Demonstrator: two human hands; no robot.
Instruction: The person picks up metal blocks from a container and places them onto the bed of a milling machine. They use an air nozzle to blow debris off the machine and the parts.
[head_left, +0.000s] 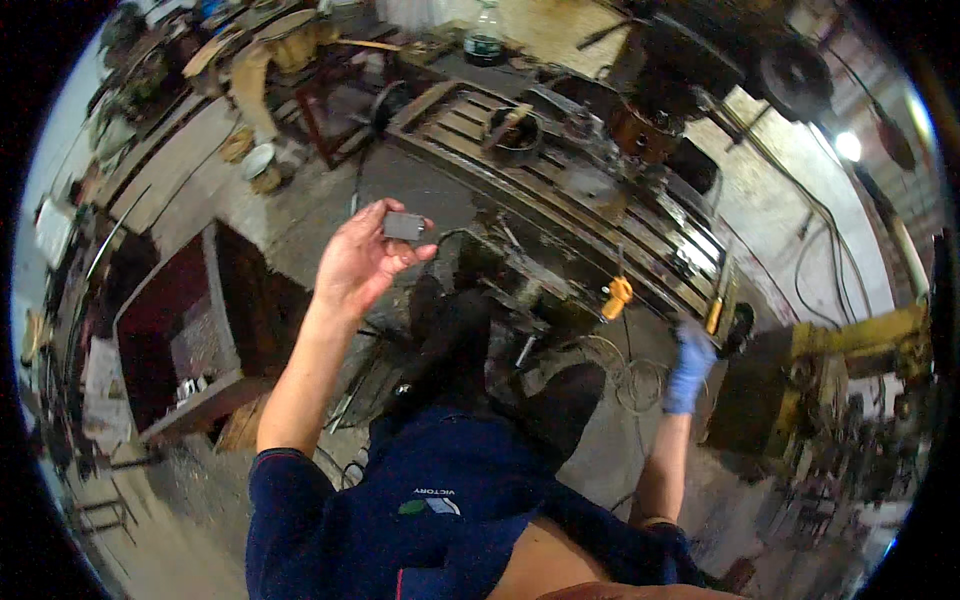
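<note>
My left hand (365, 258), fingers curled, holds grey rectangular block (404, 226); slack grip could drop it. Right hand (691, 368) blurred; can't tell grip.

The block (403, 226) looks like matt metal; the counter (692, 243), grimy metal, glossy in patches; the shirt (475, 535), matt cloth.

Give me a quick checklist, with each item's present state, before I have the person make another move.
1. Block gripped in the left hand: ok, held at the fingers.
2. Left hand gloved: not ok, it is bare.
3. Right hand gloved: ok, in blue.
4. Right hand empty: cannot tell, it is blurred.
5. Slotted table free of loose things: not ok, a pot stands on it.
</note>
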